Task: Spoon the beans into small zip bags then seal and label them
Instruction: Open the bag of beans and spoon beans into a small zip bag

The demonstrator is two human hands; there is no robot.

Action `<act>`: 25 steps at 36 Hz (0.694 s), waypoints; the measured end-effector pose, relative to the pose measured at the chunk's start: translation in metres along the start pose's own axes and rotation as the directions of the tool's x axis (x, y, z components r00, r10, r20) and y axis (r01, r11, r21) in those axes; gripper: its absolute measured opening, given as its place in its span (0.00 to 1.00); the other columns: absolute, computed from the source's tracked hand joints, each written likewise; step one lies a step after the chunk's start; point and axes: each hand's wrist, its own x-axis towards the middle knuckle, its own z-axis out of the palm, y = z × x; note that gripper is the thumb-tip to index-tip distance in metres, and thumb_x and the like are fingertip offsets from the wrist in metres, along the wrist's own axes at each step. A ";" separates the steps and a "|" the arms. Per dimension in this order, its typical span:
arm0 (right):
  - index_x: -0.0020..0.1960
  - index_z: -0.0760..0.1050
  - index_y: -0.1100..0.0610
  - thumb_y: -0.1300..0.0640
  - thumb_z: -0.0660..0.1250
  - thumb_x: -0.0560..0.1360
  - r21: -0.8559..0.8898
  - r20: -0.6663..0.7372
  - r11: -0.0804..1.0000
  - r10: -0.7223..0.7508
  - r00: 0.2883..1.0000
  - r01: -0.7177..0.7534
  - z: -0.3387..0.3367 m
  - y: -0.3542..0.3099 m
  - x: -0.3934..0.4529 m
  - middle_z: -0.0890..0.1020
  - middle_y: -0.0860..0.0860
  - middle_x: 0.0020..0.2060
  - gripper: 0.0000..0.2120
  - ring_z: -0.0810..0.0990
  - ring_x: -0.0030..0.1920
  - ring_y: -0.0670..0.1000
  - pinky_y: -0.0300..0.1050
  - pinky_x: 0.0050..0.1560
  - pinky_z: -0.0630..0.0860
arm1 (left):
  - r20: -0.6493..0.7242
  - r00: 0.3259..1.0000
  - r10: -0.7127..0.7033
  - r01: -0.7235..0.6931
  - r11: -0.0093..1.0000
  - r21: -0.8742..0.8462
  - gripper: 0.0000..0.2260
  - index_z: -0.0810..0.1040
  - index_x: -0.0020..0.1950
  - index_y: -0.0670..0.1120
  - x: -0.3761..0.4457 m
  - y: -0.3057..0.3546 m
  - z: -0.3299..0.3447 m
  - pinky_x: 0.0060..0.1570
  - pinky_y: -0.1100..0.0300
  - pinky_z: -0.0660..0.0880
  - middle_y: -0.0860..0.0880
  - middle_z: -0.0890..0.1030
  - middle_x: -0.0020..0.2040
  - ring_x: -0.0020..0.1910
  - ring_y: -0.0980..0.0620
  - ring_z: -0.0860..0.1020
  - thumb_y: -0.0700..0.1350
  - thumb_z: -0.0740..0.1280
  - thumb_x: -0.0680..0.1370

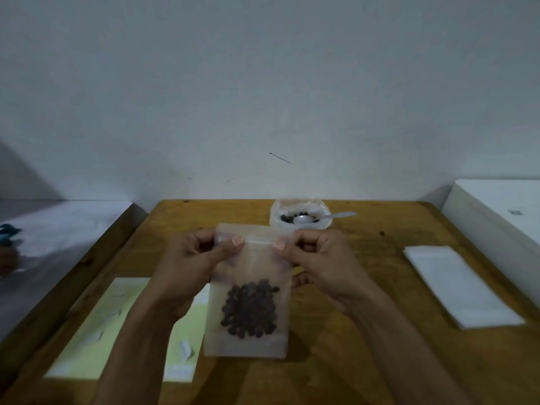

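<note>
At the far left edge of the frame a grey-white surface runs alongside the wooden table, with a blue object on it, too blurred to identify. In the lower left, pale green label sheets lie flat on the table, with small white labels on them.

In the centre the left hand pinches the top left of a frosted zip bag, thumb over the zip strip and fingers curled behind. The bag is held upright above the table, and a cluster of dark beans sits in its lower half. The right hand pinches the top right of the same strip, thumb in front, fingers curled. The two hands are close together, with a short stretch of strip showing between the thumbs.

Just behind the bag, upper centre, an open plastic bag holds more beans and a metal spoon, its handle pointing right.

At centre right a stack of empty zip bags lies flat. At the right edge stands a white box.
</note>
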 end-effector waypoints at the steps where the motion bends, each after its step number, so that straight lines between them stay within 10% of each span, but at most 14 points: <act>1: 0.48 0.79 0.72 0.60 0.72 0.76 -0.012 -0.006 1.000 0.027 1.000 -0.027 0.006 0.006 -0.002 0.83 0.62 0.40 0.13 0.82 0.39 0.54 0.44 0.31 0.80 | -0.001 1.000 -0.023 0.023 0.999 0.028 0.16 0.82 0.45 0.32 -0.003 -0.004 -0.005 0.42 0.45 0.80 0.32 0.82 0.41 0.41 0.40 0.80 0.45 0.73 0.69; 11: 0.43 0.80 0.53 0.56 0.73 0.75 -0.446 -0.191 0.871 0.130 0.973 -0.204 0.035 0.055 0.002 0.84 0.50 0.40 0.03 0.84 0.42 0.49 0.50 0.45 0.84 | -0.123 0.991 -0.052 0.110 0.841 0.530 0.11 0.82 0.37 0.44 0.004 -0.063 -0.027 0.34 0.53 0.76 0.50 0.81 0.31 0.32 0.52 0.78 0.49 0.79 0.71; 20: 0.42 0.75 0.49 0.50 0.72 0.74 -0.778 -0.244 0.587 0.048 0.969 -0.224 0.042 0.061 0.014 0.80 0.45 0.40 0.07 0.77 0.41 0.44 0.38 0.33 0.71 | -0.118 0.990 0.073 0.050 0.607 0.793 0.09 0.80 0.41 0.50 0.024 -0.075 -0.020 0.32 0.63 0.67 0.54 0.81 0.38 0.40 0.54 0.78 0.51 0.77 0.70; 25: 0.54 0.77 0.49 0.43 0.70 0.75 -0.866 -0.196 0.466 0.021 0.980 -0.184 0.040 0.065 0.018 0.78 0.46 0.53 0.13 0.76 0.53 0.48 0.41 0.45 0.74 | -0.129 0.989 0.075 0.071 0.526 0.847 0.22 0.80 0.63 0.45 0.031 -0.076 -0.014 0.46 0.56 0.75 0.47 0.83 0.50 0.52 0.47 0.80 0.52 0.75 0.72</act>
